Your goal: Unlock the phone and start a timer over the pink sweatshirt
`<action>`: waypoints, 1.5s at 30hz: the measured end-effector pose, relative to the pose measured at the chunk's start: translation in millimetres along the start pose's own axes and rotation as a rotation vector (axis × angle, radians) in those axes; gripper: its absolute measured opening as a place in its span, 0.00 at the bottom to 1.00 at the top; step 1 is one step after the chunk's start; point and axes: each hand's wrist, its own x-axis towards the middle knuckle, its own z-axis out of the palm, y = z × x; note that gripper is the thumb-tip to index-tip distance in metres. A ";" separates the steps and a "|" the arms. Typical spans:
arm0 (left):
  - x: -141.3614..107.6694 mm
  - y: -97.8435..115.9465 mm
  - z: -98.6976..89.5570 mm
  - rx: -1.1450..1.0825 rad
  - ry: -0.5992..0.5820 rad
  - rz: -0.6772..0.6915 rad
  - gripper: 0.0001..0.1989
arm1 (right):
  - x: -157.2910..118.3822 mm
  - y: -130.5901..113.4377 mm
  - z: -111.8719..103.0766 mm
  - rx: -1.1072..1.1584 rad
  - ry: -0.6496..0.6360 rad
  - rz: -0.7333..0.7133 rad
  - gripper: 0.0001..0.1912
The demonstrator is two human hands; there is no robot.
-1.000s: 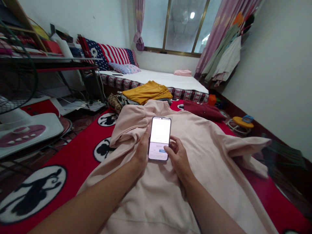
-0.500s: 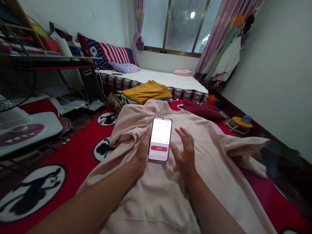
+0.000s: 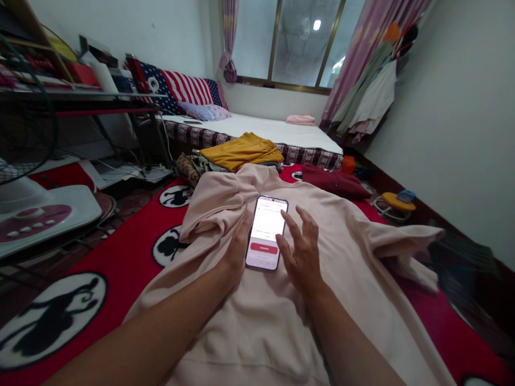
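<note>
A smartphone (image 3: 266, 232) with a lit white screen and a red button is gripped from its left side by my left hand (image 3: 235, 252). Beside the phone's right edge hovers my right hand (image 3: 301, 252), fingers spread, thumb close to the screen's lower part. Under both hands lies a pale pink sweatshirt (image 3: 281, 316), spread flat on a red blanket (image 3: 120, 262) with black-and-white round figures. Its left sleeve is folded inward; the right sleeve stretches out to the right.
A yellow garment (image 3: 239, 150) and a dark red one (image 3: 333, 181) lie beyond the sweatshirt, before a low bed (image 3: 257, 131). A fan base (image 3: 40, 214) and cluttered shelves (image 3: 60, 91) stand left. Hanging clothes (image 3: 370, 96) and a small yellow stool (image 3: 394, 202) are right.
My right hand let go of the phone's lower right edge and lifted with fingers spread. The screen switched to a page with a red button, and the phone tilted slightly.
</note>
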 end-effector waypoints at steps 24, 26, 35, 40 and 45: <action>2.2 0.7 -0.7 -0.022 0.001 0.019 0.24 | -6.4 1.0 18.9 0.697 -0.021 0.520 0.27; 2.1 1.0 -0.5 -0.031 0.002 0.020 0.24 | -6.5 0.5 19.3 0.696 -0.026 0.531 0.27; -0.1 3.2 1.9 -0.012 0.020 0.028 0.23 | -6.0 -1.4 17.7 0.712 -0.042 0.539 0.28; -0.2 2.8 1.9 -0.012 0.028 0.025 0.23 | -5.7 -1.0 18.0 0.712 -0.044 0.534 0.28; 1.1 0.7 0.2 -0.006 0.010 0.022 0.24 | -5.9 -1.9 18.3 0.725 -0.044 0.532 0.27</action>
